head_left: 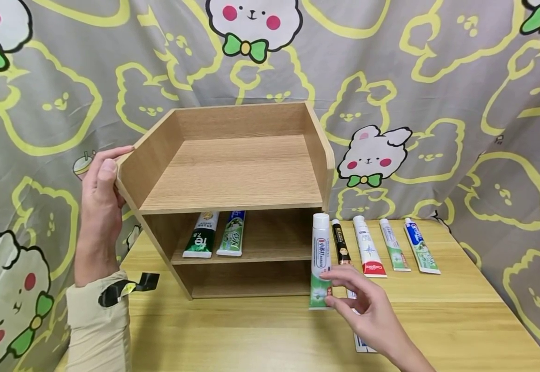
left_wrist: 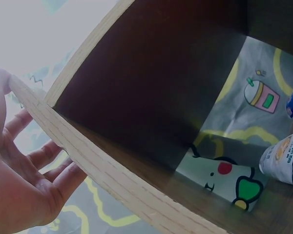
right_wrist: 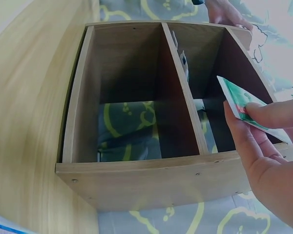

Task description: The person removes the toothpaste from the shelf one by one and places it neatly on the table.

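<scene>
In the head view a wooden desktop shelf (head_left: 246, 170) stands on the table. My left hand (head_left: 104, 191) grips the upper front corner of its left side panel; in the left wrist view the fingers lie behind the panel edge. My right hand (head_left: 365, 302) pinches the lower end of a white and green toothpaste tube (head_left: 321, 258), held cap up before the shelf's right side. In the right wrist view thumb and fingers hold the tube's flat end (right_wrist: 239, 100). On the middle shelf lie a dark green and white tube (head_left: 202, 235) and a blue and green tube (head_left: 232, 235).
Right of the shelf lie a black tube (head_left: 341, 243), a red and white Colgate tube (head_left: 369, 248), a slim white and green tube (head_left: 394, 245) and a blue and green tube (head_left: 421, 247). Another tube (head_left: 363, 343) is partly hidden under my right hand. A patterned curtain (head_left: 390, 67) hangs behind.
</scene>
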Available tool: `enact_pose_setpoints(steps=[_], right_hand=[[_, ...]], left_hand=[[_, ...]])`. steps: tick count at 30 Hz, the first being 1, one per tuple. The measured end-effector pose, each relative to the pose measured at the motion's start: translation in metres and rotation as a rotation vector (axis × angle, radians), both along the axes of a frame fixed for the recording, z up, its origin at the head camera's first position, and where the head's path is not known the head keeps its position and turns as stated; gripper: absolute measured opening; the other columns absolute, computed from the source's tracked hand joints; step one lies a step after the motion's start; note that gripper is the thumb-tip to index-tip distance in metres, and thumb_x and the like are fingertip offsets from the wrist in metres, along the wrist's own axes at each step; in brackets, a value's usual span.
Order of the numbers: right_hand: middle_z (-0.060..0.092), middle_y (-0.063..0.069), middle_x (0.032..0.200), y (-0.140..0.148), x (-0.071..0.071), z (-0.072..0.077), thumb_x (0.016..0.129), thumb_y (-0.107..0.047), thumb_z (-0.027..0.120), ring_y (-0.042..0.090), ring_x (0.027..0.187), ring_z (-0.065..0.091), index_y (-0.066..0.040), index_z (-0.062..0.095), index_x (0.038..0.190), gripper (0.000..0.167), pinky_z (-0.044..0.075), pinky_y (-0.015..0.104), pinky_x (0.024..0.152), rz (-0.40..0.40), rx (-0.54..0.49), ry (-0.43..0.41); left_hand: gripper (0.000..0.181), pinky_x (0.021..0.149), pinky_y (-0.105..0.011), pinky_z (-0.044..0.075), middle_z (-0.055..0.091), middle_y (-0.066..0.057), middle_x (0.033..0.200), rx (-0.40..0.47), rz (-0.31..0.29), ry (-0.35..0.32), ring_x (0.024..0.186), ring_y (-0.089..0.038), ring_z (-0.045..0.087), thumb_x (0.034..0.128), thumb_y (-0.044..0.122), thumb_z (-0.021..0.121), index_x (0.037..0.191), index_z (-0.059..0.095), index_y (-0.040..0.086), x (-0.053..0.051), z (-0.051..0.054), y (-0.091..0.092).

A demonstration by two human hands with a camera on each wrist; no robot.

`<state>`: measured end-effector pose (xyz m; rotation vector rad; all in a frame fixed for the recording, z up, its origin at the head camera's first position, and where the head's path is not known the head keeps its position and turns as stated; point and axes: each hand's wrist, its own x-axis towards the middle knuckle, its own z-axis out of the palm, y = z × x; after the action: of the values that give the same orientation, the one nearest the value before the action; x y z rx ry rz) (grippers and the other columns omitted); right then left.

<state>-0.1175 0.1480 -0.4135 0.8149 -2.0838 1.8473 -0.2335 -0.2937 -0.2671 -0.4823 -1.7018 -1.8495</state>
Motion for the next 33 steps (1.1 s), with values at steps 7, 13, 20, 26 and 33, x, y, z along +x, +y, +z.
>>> enact_pose_setpoints(steps=[7, 13, 20, 26, 33], right_hand=[[0.063, 0.008, 0.129, 0.006, 0.003, -0.001, 0.087, 0.016, 0.070, 0.015, 0.105, 0.068, -0.003, 0.065, 0.129, 0.048, 0.060, 0.037, 0.074, -0.027, 0.032, -0.022], [0.062, 0.006, 0.132, 0.015, 0.006, -0.003, 0.086, 0.018, 0.070, 0.013, 0.108, 0.067, -0.002, 0.063, 0.131, 0.050, 0.059, 0.033, 0.079, -0.042, 0.047, -0.049], [0.062, 0.006, 0.133, 0.025, 0.009, -0.007, 0.087, 0.016, 0.069, 0.011, 0.114, 0.065, -0.002, 0.063, 0.131, 0.047, 0.059, 0.035, 0.079, -0.066, 0.077, -0.093], [0.063, 0.007, 0.130, 0.035, 0.010, -0.013, 0.088, 0.019, 0.067, 0.013, 0.109, 0.066, 0.001, 0.061, 0.131, 0.047, 0.059, 0.034, 0.080, -0.050, 0.054, -0.079], [0.063, 0.004, 0.130, 0.045, 0.013, -0.018, 0.087, 0.020, 0.067, 0.013, 0.105, 0.067, 0.001, 0.061, 0.132, 0.050, 0.059, 0.034, 0.078, -0.083, 0.081, -0.100]], left_hand=[[0.040, 0.072, -0.031, 0.053, 0.054, -0.018, 0.123, 0.007, 0.003, 0.002, 0.100, -0.030, 0.058, 0.1015, 0.026, 0.050, 0.132, 0.065, 0.003, -0.001, 0.000, 0.000], [0.041, 0.071, -0.032, 0.053, 0.055, -0.019, 0.122, 0.011, -0.004, 0.003, 0.099, -0.030, 0.058, 0.1008, 0.027, 0.051, 0.131, 0.065, 0.003, -0.002, 0.002, 0.001], [0.041, 0.071, -0.031, 0.054, 0.056, -0.019, 0.122, 0.003, -0.016, 0.007, 0.099, -0.029, 0.059, 0.1012, 0.027, 0.051, 0.132, 0.064, 0.004, -0.002, 0.001, 0.000], [0.041, 0.070, -0.031, 0.055, 0.055, -0.019, 0.122, -0.003, -0.018, 0.007, 0.098, -0.030, 0.059, 0.1016, 0.027, 0.050, 0.133, 0.064, 0.004, -0.002, 0.001, 0.000], [0.041, 0.069, -0.030, 0.055, 0.056, -0.019, 0.121, -0.003, -0.005, 0.002, 0.097, -0.029, 0.060, 0.1017, 0.027, 0.049, 0.132, 0.064, 0.004, -0.001, 0.000, 0.000]])
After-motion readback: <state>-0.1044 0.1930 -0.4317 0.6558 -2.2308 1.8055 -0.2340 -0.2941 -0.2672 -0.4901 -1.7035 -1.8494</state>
